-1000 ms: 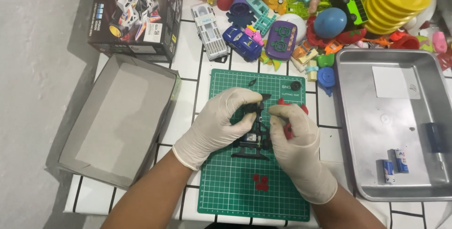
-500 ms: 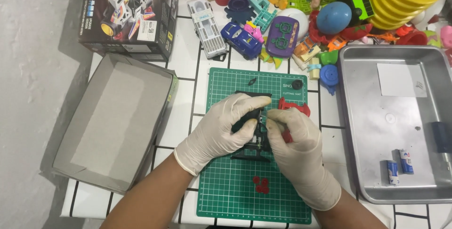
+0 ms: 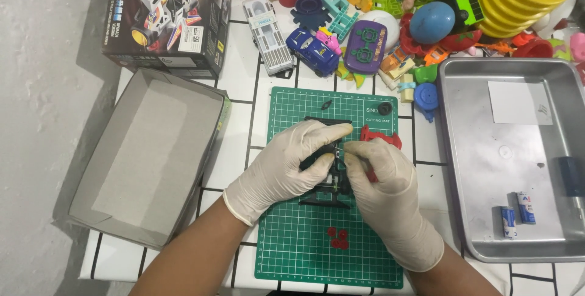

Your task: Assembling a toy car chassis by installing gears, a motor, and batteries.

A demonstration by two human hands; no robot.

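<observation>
Bright, even overhead light; the open cardboard box [image 3: 146, 162] casts a soft shadow leftward, the metal tray [image 3: 518, 223] gleams mildly, focus stays sharp

Thin matt latex gloves cover both hands, the black chassis [image 3: 326, 180] looks like dull plastic, the tray [image 3: 469, 211] at 3 o'clock is brushed metal, and the open box [image 3: 140, 156] is rough grey cardboard.

2 bare forearms reach in from below, angled toward each other. The left hand [image 3: 286, 165], in a pale glove, curls with fingers [image 3: 329, 130] pointing right; the gloved right hand [image 3: 387, 195] meets it, fingertips pinched together at the centre.
</observation>
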